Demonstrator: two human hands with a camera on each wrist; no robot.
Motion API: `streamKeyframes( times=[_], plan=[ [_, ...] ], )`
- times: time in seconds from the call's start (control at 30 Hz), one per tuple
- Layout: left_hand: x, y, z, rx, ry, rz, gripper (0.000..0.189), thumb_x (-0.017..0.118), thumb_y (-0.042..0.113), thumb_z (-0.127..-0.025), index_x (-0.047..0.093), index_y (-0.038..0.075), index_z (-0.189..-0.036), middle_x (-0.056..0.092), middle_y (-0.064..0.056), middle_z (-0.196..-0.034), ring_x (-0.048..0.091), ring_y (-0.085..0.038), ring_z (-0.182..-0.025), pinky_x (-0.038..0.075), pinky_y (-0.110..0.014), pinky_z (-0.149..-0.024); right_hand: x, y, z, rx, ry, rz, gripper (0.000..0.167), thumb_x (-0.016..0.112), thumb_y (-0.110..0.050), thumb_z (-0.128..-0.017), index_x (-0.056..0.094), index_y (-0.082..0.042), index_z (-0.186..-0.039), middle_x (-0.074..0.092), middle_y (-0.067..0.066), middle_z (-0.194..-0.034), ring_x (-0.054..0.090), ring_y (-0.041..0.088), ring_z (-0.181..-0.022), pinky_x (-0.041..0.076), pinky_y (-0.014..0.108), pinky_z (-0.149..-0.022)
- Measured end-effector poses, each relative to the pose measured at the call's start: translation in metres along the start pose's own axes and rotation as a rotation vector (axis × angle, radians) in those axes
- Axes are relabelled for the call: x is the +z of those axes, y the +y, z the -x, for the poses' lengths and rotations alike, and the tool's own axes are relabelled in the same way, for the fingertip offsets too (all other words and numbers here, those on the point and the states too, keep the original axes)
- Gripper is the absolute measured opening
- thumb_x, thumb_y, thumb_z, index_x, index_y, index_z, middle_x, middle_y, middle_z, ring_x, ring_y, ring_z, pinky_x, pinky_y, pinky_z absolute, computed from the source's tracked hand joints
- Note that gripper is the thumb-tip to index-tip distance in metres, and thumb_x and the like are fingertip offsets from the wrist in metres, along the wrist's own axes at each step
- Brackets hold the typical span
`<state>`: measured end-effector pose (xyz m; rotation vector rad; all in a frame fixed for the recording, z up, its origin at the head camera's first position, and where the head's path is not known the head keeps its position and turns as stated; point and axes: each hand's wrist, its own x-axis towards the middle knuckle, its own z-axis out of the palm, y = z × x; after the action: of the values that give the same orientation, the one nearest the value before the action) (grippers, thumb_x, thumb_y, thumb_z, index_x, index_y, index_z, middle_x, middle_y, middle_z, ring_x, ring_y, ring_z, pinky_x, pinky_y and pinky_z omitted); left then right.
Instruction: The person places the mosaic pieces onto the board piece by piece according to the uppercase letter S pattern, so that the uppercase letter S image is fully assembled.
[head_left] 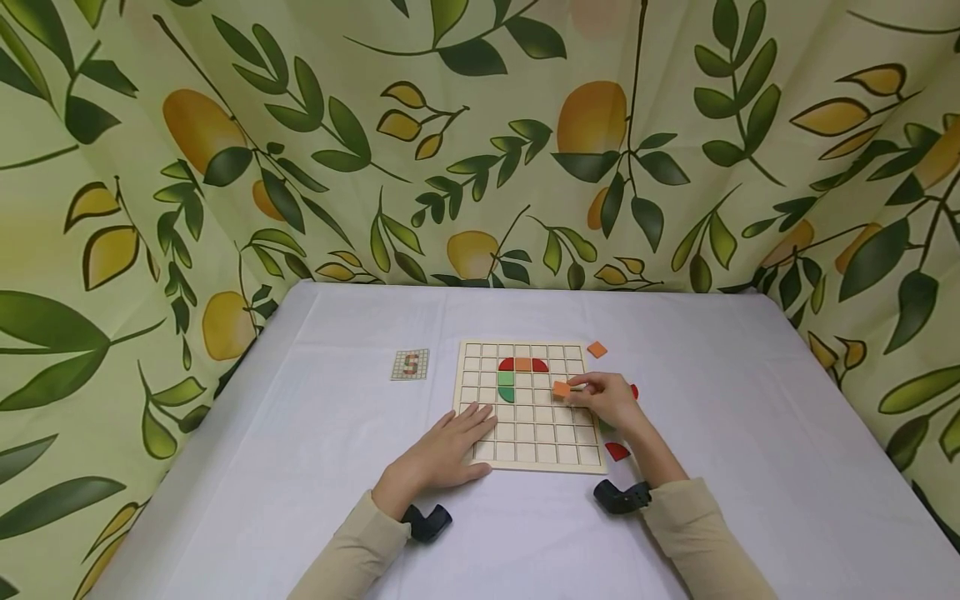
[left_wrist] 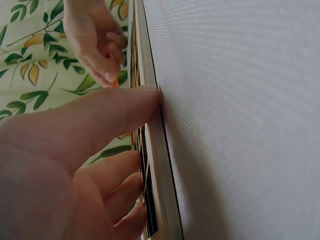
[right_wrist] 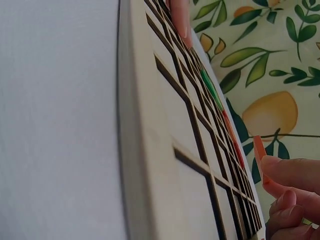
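A square wooden grid board (head_left: 540,432) lies on the white cloth. My right hand (head_left: 611,400) pinches an orange square tile (head_left: 561,390) between thumb and fingertip, over the board's right half. In the right wrist view that tile (right_wrist: 259,152) is raised off the grid. With fingers spread and fairly straight, my left hand (head_left: 450,450) rests on the board's lower left; its thumb (left_wrist: 130,107) touches the edge. Toward the board's top sit a red quarter-round (head_left: 507,364), an orange square (head_left: 523,364), another red quarter-round (head_left: 539,365), a green square (head_left: 506,378) and a green quarter-round (head_left: 507,394).
A small card (head_left: 409,364) with a gridded S-like pattern lies left of the board. Right of it are a loose orange tile (head_left: 597,349), a red piece (head_left: 617,452), and red and green pieces partly hidden by my right hand. A leaf-patterned curtain (head_left: 495,167) hangs behind.
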<state>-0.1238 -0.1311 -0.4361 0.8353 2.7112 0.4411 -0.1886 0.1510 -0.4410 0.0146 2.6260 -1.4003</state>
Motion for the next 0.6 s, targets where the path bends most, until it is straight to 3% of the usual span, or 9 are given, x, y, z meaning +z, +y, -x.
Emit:
streamKeyframes(
  times=[0.27, 0.6],
  plan=[
    [0.0, 0.0, -0.001, -0.002, -0.005, 0.006, 0.067, 0.06, 0.032, -0.091, 0.035, 0.011, -0.15, 0.029, -0.007, -0.161, 0.022, -0.027, -0.152, 0.023, -0.053, -0.121, 0.01, -0.005, -0.001, 0.039, -0.003, -0.01, 0.034, 0.074, -0.016, -0.083, 0.068, 0.0, -0.112, 0.047, -0.003, -0.068, 0.041, 0.011, -0.062, 0.032, 0.02, -0.05],
    [0.0, 0.0, 0.0, -0.006, -0.012, 0.009, 0.067, 0.06, 0.033, -0.091, 0.035, 0.012, -0.15, 0.028, -0.006, -0.161, 0.022, -0.027, -0.152, 0.023, -0.052, -0.122, 0.019, -0.01, -0.004, -0.005, -0.028, -0.024, 0.03, 0.073, -0.014, -0.083, 0.07, -0.001, -0.11, 0.043, -0.005, -0.062, 0.038, 0.01, -0.061, 0.031, 0.02, -0.051]
  ],
)
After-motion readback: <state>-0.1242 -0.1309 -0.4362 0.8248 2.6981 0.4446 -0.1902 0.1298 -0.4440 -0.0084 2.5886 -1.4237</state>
